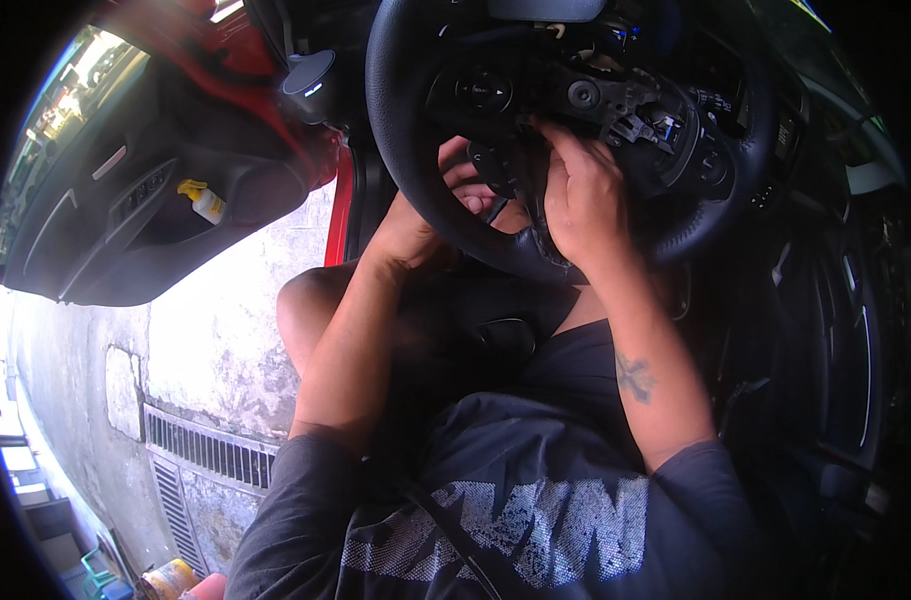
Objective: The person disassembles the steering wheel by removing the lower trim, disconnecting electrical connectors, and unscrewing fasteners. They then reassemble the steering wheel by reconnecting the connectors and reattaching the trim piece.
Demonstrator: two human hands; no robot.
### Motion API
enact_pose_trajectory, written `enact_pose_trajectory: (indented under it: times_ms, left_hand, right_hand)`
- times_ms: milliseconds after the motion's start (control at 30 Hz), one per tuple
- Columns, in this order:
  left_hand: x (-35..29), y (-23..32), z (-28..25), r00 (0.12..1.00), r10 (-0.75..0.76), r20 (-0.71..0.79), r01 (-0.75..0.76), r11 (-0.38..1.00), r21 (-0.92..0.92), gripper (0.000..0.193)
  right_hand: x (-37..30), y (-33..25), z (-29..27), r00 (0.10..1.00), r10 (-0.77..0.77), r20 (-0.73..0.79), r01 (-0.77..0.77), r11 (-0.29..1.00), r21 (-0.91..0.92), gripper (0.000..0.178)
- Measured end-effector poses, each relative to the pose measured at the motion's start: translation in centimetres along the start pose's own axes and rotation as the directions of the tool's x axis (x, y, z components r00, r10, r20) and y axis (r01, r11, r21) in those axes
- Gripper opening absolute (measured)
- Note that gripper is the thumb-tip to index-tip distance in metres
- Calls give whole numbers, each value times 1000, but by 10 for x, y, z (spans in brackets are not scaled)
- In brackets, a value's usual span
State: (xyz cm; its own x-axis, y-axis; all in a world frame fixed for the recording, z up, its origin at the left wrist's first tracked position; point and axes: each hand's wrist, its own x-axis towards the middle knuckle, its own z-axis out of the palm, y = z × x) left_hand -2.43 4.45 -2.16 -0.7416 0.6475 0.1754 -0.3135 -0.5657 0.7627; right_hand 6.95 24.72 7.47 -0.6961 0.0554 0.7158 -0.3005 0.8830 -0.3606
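A black steering wheel [393, 110] with its centre cover off fills the upper middle; metal parts and connectors show in its bare hub [630, 105]. My left hand [415, 228] reaches behind the lower left rim. Through the gap in the wheel its curled fingers show against a small black switch piece [492, 168] beside the lower spoke. My right hand [583, 195] lies over the lower spoke, back of the hand up. Its bent fingers press in at the lower left of the hub; what the tips grip is hidden. A button pad [483, 90] sits on the left spoke.
At the left the car door [75, 230] stands wide open, with a white spray bottle [207, 203] with a yellow head in its pocket. A round dark disc [309, 72] is by the dashboard edge. Below the door lie concrete floor and a drain grate [210, 448]. My thighs are under the wheel.
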Motion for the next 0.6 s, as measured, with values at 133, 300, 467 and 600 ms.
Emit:
enact_pose_trajectory:
  times_ms: [133, 300, 467, 600]
  left_hand:
    - [1, -1, -1, 1000, -1, -19, 1, 1000, -5, 86]
    - [1, -1, -3, 1000, 9, 7, -9, 1000, -11, 85]
    - [2, -1, -3, 1000, 11, 19, -10, 1000, -1, 84]
    - [2, -2, -4, 1000, 17, 18, -17, 1000, 22, 84]
  right_hand:
    - [0, 1, 0, 1000, -5, 2, 5, 1000, -6, 38]
    - [-1, 2, 0, 1000, -20, -2, 20, 1000, -11, 37]
    - [-1, 1, -1, 1000, -14, 2, 14, 1000, -12, 37]
    - [-1, 2, 0, 1000, -22, 0, 22, 1000, -5, 38]
